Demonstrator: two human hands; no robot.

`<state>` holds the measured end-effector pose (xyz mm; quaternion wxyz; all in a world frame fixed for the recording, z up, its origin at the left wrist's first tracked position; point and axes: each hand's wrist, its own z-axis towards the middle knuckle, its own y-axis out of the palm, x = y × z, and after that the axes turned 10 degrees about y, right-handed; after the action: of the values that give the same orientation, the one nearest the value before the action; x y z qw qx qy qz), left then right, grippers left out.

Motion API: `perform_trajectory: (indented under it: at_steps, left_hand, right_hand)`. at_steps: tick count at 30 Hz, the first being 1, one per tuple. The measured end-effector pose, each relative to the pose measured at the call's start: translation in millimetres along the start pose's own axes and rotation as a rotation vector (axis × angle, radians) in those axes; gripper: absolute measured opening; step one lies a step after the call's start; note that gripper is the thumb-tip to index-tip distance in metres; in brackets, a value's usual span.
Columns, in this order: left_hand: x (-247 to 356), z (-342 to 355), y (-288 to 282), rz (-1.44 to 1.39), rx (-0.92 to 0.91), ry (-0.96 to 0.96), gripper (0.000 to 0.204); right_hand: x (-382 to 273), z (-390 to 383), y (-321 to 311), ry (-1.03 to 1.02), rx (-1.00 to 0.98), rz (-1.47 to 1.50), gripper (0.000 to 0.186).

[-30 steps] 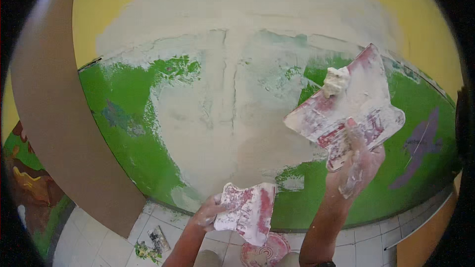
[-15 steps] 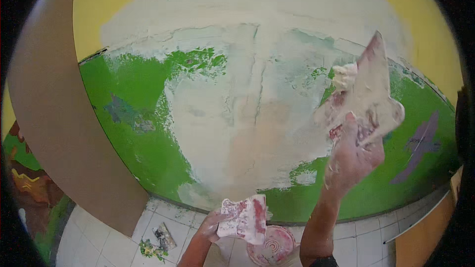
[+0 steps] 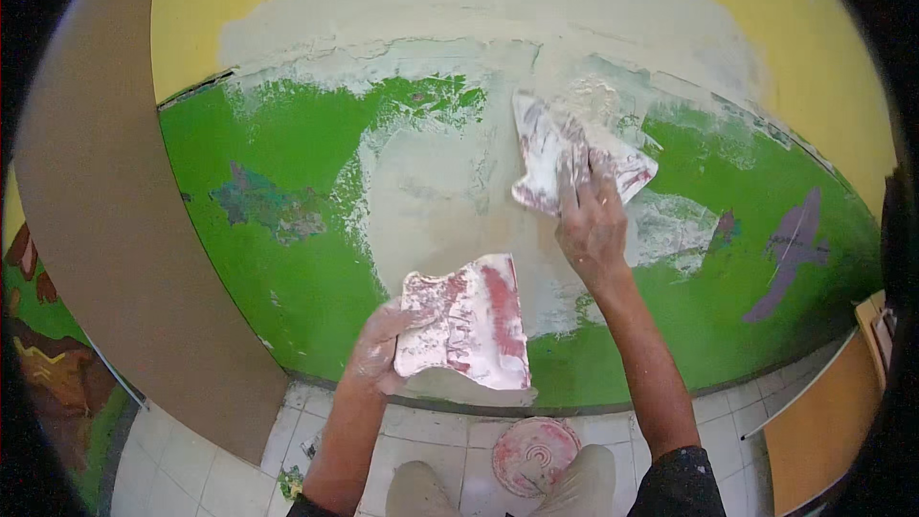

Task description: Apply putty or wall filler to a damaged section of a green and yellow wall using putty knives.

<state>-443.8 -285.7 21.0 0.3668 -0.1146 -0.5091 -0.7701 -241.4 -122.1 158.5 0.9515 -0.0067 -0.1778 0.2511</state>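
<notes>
My right hand [image 3: 592, 225] grips a putty-smeared spreader [image 3: 546, 134], its fingers pressed on the back as it lies against the patched wall right of centre. Fresh lumpy putty [image 3: 591, 98] shows just above that spreader. My left hand [image 3: 375, 345] holds another red spreader [image 3: 464, 321], coated in white putty, low in front of the wall and to the left. The wall is green below [image 3: 268, 172] and yellow above [image 3: 201, 10], with a large whitish patch [image 3: 426, 191] across the middle.
A brown panel [image 3: 115, 182] stands at the left beside a painted mural. On the tiled floor [image 3: 316, 402] lie a round red lid [image 3: 536, 450] between my legs and small debris [image 3: 292, 483]. An orange board [image 3: 814, 431] leans at the lower right.
My right hand has turned its spreader over, from putty-side up to against the wall, and moved left. My left hand has risen with its spreader.
</notes>
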Motion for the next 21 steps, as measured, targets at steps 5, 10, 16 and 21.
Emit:
perform_trajectory:
  at_steps: [5,10,16,21]
  left_hand:
    - [2,-21,-6,-0.057,0.014,0.000,0.037]
    - [-12,-52,-17,-0.171,0.016,-0.115,0.038]
    - [-21,-85,-26,-0.185,0.043,-0.134,0.038]
    - [-24,-91,-19,-0.174,0.040,-0.128,0.041]
  right_hand:
    - [9,-66,-9,-0.102,-0.265,0.022,0.048]
    - [15,-85,-43,-0.106,-0.312,0.070,0.049]
    - [31,20,-82,0.151,-0.088,0.124,0.048]
    - [28,70,-54,-0.089,0.094,0.070,0.048]
